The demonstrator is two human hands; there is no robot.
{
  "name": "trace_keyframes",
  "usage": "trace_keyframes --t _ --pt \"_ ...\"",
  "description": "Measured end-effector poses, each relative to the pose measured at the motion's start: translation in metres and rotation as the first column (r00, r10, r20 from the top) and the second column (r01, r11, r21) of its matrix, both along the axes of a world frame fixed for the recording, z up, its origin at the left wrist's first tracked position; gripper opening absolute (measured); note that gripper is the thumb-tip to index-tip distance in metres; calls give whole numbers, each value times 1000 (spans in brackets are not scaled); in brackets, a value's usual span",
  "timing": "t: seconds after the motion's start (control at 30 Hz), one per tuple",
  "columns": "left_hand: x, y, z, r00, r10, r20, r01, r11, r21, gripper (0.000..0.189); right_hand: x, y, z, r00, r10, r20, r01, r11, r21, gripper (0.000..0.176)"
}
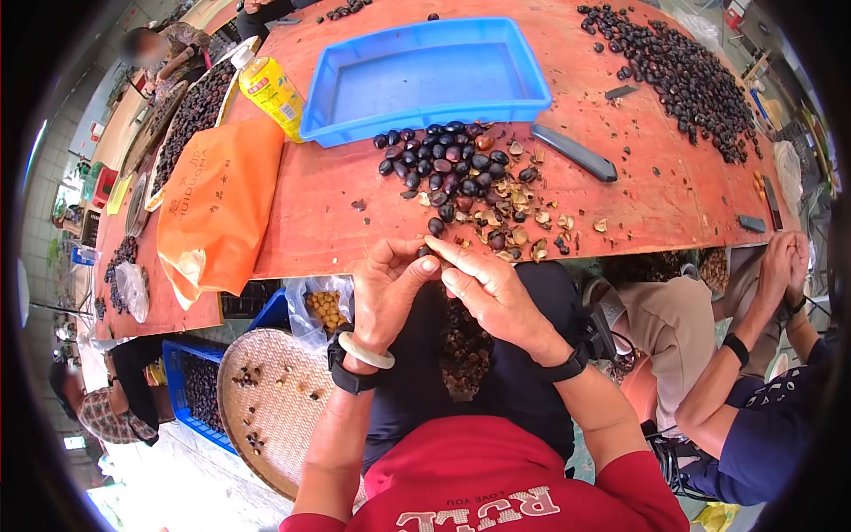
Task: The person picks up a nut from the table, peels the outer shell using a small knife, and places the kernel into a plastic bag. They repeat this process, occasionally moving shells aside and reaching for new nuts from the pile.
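Observation:
At the table's near edge, my left hand (394, 288) and my right hand (487, 288) meet with fingers pinched together. A small dark nut (425, 254) shows between the fingertips of my left hand; my right fingertips press against it. Just beyond my hands lies a pile of shiny dark nuts (452, 160), with pale broken shells (514, 193) scattered at its right side. Behind the pile stands a blue tray (425, 116) with nothing visible in it. To the right of the tray lies a grey-handled tool (574, 152).
An orange bag (222, 208) and a yellow bottle (273, 93) are on the left of the red table (328, 213). A larger nut heap (687, 80) lies back right. A co-worker's hands (784, 262) are at the right edge. A woven tray (266, 390) sits lower left.

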State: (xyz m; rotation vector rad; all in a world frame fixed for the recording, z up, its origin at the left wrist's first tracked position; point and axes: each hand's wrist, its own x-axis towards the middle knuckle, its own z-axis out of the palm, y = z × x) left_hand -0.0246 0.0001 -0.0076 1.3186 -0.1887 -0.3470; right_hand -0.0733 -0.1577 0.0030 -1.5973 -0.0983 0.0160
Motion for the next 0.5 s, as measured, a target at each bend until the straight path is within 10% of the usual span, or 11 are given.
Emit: trace_keyframes --t 0.5 --pt "-12 -14 -10 978 111 175 -102 993 -59 19 8 1 -6 926 189 -327 96 720 687 40"
